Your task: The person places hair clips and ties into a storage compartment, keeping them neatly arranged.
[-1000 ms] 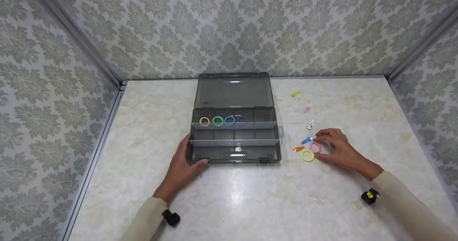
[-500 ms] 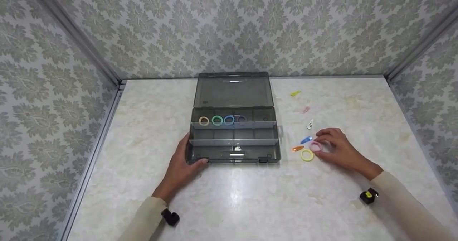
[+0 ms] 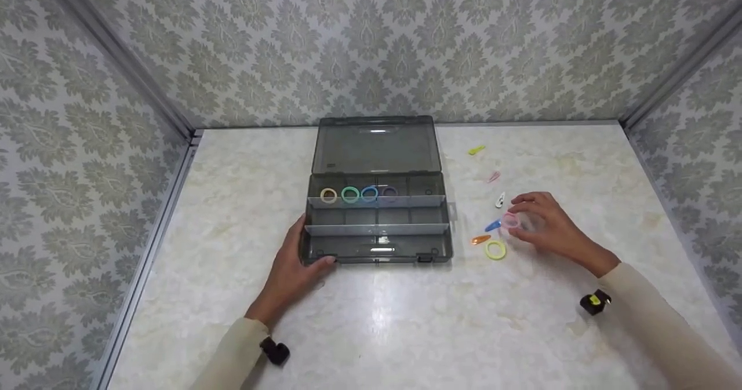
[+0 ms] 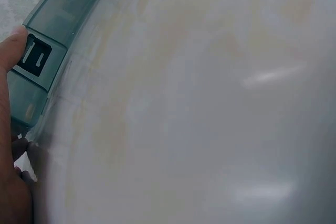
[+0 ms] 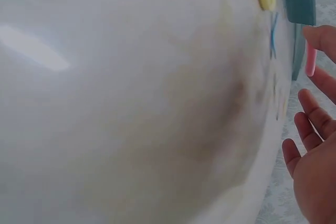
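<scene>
My left hand (image 3: 291, 269) grips the front left corner of a grey see-through compartment box (image 3: 377, 259), thumb over the front edge; the left wrist view also shows the thumb (image 4: 13, 45) by the latch. The box lies with its lid (image 3: 377, 144) folded back. Its back row holds several hair ties, among them cream (image 3: 328, 196), green (image 3: 350, 195) and blue (image 3: 369, 194). Right of the box, my right hand (image 3: 548, 225) pinches a pink hair tie (image 5: 310, 59) between thumb and index finger, lifted off the table; the other fingers are spread loosely.
A yellow hair tie (image 3: 495, 250) lies on the table, near orange (image 3: 480, 240) and blue (image 3: 493, 225) snap clips. White (image 3: 500, 199), pink (image 3: 494, 177) and yellow (image 3: 476, 150) clips lie farther back. Patterned walls bound the table behind and at both sides.
My right hand has taken hold of the pink hair tie and raised it from its spot beside the yellow one. The left hand stays on the box.
</scene>
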`<state>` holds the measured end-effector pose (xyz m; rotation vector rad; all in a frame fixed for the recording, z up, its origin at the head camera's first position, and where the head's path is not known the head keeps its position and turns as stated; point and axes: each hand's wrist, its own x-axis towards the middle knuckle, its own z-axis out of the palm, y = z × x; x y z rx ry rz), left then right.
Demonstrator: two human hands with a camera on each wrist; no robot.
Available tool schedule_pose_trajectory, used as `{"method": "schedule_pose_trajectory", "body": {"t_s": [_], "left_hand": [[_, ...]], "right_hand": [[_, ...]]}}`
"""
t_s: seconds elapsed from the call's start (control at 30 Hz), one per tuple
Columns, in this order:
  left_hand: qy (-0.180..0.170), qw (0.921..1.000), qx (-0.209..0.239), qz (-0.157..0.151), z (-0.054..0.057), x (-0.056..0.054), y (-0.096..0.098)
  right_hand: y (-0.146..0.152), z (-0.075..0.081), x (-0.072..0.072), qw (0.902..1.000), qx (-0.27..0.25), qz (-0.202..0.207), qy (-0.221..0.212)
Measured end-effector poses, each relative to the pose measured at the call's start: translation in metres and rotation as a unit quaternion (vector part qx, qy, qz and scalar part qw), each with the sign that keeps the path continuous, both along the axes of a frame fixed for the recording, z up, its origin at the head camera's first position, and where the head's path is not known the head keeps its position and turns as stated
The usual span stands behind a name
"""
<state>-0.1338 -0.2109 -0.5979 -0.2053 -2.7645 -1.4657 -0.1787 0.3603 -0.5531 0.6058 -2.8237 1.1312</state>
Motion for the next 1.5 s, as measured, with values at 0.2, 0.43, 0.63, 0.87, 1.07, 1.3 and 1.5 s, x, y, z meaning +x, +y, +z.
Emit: {"method": "schedule_pose_trajectory", "body": {"t_s": [0.2,0.43,0.63,0.87,1.07,1.3,1.5], "left_hand": [[-0.016,0.9999,-0.005,0.005,0.0,0.001,0.0],[-0.009,0.9999,-0.003,0.005,0.0,0.0,0.0],[-0.005,1.0,0.005,0.005,0.0,0.0,0.001],[-0.007,0.9999,0.01,0.003,-0.001,0.0,0.001],[-0.004,1.0,0.005,0.003,-0.001,0.0,0.001],[-0.007,0.9999,0.011,0.001,-0.002,-0.001,0.0],[0.001,0.9997,0.024,-0.003,-0.003,-0.001,-0.001]], "right_hand": [[-0.007,0.012,-0.018,0.9998,-0.016,0.008,0.009],[-0.016,0.02,-0.033,0.9995,-0.022,0.017,0.011],[-0.026,0.022,-0.044,0.9988,-0.033,0.033,0.015],[-0.042,0.026,-0.054,0.9982,-0.03,0.05,0.013],[-0.057,0.028,-0.062,0.9957,-0.043,0.079,0.022],[-0.073,0.03,-0.069,0.9936,-0.047,0.099,0.026],[-0.085,0.03,-0.076,0.9921,-0.042,0.113,0.034]]}}
